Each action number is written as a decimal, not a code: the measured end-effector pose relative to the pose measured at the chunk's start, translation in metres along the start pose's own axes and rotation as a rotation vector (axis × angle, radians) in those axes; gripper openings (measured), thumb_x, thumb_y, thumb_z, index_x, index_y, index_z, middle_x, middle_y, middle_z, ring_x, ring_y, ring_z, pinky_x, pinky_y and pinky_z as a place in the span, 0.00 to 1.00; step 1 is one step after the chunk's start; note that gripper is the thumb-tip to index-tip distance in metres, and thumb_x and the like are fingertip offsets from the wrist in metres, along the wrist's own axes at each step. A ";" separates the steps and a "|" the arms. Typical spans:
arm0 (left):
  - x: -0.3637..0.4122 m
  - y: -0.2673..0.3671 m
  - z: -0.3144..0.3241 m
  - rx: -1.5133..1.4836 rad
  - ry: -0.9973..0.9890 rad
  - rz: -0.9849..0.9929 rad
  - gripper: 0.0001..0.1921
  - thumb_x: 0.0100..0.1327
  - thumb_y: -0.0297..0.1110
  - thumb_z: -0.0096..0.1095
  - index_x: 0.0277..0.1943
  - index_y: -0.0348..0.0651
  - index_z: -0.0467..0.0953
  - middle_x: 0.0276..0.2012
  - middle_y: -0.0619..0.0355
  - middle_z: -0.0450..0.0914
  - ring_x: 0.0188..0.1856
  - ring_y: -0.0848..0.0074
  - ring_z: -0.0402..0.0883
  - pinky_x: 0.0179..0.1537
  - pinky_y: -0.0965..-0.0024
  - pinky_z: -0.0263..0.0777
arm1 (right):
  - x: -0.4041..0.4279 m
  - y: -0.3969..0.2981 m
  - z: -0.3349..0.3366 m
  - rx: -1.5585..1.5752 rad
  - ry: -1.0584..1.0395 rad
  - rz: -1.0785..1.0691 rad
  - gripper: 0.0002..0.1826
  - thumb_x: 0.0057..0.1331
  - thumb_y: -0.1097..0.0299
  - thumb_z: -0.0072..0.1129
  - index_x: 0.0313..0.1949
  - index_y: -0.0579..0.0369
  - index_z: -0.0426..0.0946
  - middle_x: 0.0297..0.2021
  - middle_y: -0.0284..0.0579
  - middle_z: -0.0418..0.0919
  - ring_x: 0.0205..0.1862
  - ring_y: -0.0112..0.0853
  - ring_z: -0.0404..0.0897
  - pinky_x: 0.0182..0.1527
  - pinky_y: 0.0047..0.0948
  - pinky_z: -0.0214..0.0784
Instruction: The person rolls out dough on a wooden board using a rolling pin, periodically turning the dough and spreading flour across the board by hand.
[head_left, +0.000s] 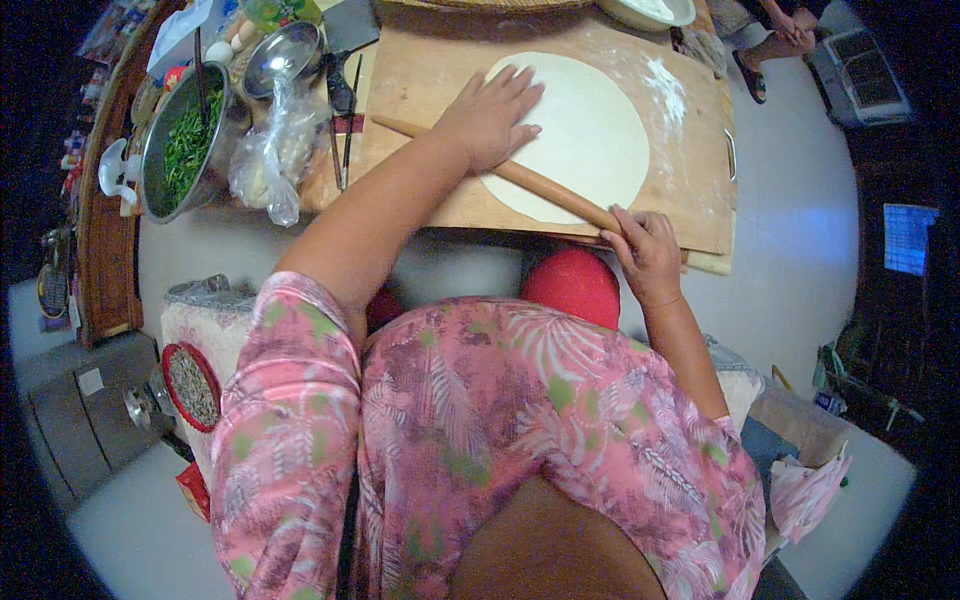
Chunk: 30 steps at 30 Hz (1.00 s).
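Observation:
A thin round sheet of dough (577, 120) lies flat on a wooden board (427, 71) before me. Slantwise across its lower left part rests a wooden rolling pin (555, 187). My right hand (646, 244) grips the pin's near right end at the board's front edge. With fingers spread, my left hand (491, 116) lies over the dough's left edge. Its palm and wrist cover part of the pin, and whether it presses on the pin or only on the dough is hidden. A patch of white flour (667, 94) marks the board to the right of the dough.
On the left stand a metal bowl of chopped greens (191, 150), a knotted plastic bag (274, 157), a shiny metal bowl (283, 60) and dark chopsticks (349, 124). A woven tray (487, 6) and a bowl of flour (652, 11) sit at the back. Another person's leg (776, 56) shows at upper right.

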<state>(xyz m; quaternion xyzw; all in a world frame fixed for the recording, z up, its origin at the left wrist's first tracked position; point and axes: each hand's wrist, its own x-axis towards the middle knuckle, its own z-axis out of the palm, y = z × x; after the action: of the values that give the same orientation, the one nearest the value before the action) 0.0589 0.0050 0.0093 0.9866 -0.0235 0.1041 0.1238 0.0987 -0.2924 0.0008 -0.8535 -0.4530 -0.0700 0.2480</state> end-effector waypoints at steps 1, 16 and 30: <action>-0.002 0.002 0.004 0.049 -0.037 -0.053 0.30 0.67 0.47 0.47 0.69 0.47 0.55 0.71 0.51 0.52 0.72 0.59 0.49 0.69 0.48 0.40 | -0.004 0.001 0.001 -0.008 -0.014 0.006 0.19 0.54 0.64 0.66 0.46 0.51 0.79 0.32 0.45 0.76 0.36 0.41 0.74 0.38 0.37 0.68; -0.077 -0.022 -0.014 0.118 -0.013 -0.217 0.33 0.65 0.51 0.48 0.68 0.44 0.55 0.70 0.49 0.52 0.72 0.61 0.49 0.69 0.49 0.37 | -0.017 0.020 -0.007 -0.090 -0.074 0.106 0.27 0.60 0.56 0.57 0.58 0.49 0.69 0.53 0.51 0.69 0.57 0.47 0.65 0.58 0.48 0.55; -0.117 -0.005 -0.024 0.178 -0.080 -0.050 0.33 0.58 0.49 0.60 0.64 0.42 0.63 0.66 0.48 0.62 0.70 0.59 0.56 0.67 0.50 0.45 | -0.014 0.024 -0.008 -0.275 -0.145 0.155 0.33 0.63 0.46 0.49 0.65 0.45 0.60 0.66 0.47 0.58 0.69 0.43 0.54 0.67 0.54 0.42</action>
<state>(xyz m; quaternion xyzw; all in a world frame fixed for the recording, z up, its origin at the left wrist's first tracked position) -0.0594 0.0186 0.0061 0.9973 0.0056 0.0634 0.0370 0.1110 -0.3175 -0.0055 -0.9144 -0.3889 -0.0502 0.1004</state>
